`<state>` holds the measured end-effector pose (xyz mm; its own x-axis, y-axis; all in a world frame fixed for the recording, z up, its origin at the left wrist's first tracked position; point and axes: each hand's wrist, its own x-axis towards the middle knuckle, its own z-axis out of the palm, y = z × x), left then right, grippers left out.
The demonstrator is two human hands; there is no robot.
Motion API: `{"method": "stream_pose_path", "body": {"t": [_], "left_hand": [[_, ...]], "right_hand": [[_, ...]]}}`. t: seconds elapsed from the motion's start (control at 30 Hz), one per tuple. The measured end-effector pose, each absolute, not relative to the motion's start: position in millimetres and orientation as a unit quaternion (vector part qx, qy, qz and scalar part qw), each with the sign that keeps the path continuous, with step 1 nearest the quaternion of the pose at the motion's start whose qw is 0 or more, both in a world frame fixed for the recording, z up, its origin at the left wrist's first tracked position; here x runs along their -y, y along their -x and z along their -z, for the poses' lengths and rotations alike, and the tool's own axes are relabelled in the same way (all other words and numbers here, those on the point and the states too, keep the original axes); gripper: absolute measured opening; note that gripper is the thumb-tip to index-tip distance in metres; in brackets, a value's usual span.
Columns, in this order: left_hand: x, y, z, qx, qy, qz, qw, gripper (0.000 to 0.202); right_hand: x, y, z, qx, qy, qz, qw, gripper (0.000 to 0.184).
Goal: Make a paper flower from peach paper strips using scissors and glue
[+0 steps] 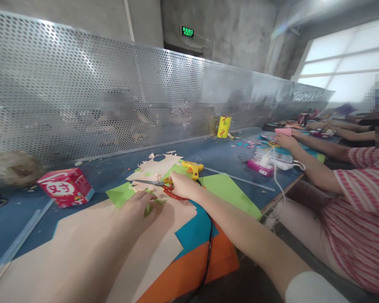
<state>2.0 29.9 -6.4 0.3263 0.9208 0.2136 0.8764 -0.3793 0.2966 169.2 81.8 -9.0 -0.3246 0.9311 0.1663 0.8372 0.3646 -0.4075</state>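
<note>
While right hand (pixel 183 185) grip is clamped on red-handled steel scissors (pixel 156 183), left hand (pixel 141 205) pinches thin green paper sheet (pixel 121 194): likely light, floppy; hold beside cut.

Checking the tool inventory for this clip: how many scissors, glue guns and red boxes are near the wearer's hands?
scissors: 1, held in the right hand
glue gun: 1
red box: 1
Total: 3
</note>
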Motion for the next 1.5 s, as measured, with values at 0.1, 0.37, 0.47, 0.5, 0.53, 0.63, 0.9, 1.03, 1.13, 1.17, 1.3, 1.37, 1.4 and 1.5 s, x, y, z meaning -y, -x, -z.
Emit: {"method": "stream_pose_path", "body": {"t": [0.1,0.37,0.47,0.5,0.53,0.63,0.9,1.03,1.13,1.17,1.3,1.37,1.4,1.5], "left_hand": [[-35,-5,12,-0.531,-0.831,-0.160,0.031,0.040],[-35,-3,11,-0.590,-0.763,-0.256,0.057,0.031],[-36,1,10,-0.572,-0.709,-0.349,0.221,0.034],[-37,2,10,-0.549,-0.690,-0.380,0.280,0.036],[-37,2,10,-0.525,-0.672,-0.410,0.325,0.037],[-36,0,9,-0.492,-0.641,-0.470,0.355,0.033],[-31,4,-1,-0.528,-0.620,-0.490,0.311,0.029],[-35,10,0,-0.545,-0.584,-0.497,0.339,0.030],[-36,10,0,-0.547,-0.572,-0.497,0.356,0.029],[-36,9,0,-0.548,-0.570,-0.498,0.357,0.030],[-36,14,-6,-0.548,-0.554,-0.527,0.339,0.029],[-39,20,-10,-0.548,-0.535,-0.556,0.324,0.025],[-40,24,-12,-0.547,-0.520,-0.573,0.319,0.023],[-44,35,-15,-0.542,-0.465,-0.622,0.321,0.019]], "right_hand": [[-84,-169,10,0.802,0.548,-0.136,0.192,0.038],[-88,-172,6,0.786,0.530,-0.178,0.264,0.027],[-85,-169,2,0.783,0.467,-0.226,0.342,0.030],[-84,-167,1,0.776,0.432,-0.262,0.379,0.033],[-83,-165,1,0.764,0.393,-0.304,0.412,0.035],[-79,-161,4,0.735,0.318,-0.401,0.445,0.038],[-65,-160,-8,0.710,0.302,-0.478,0.420,0.038],[-76,-174,-15,0.699,0.402,-0.359,0.471,0.033],[-93,-193,-11,0.634,0.553,-0.184,0.508,0.033],[-99,-200,-9,0.622,0.568,-0.174,0.509,0.035],[-115,-218,-4,0.622,0.568,-0.221,0.491,0.043],[-116,-218,-5,0.642,0.531,-0.266,0.485,0.038],[-115,-217,-7,0.651,0.510,-0.285,0.484,0.036],[-109,-211,-15,0.658,0.453,-0.322,0.509,0.033]]}}
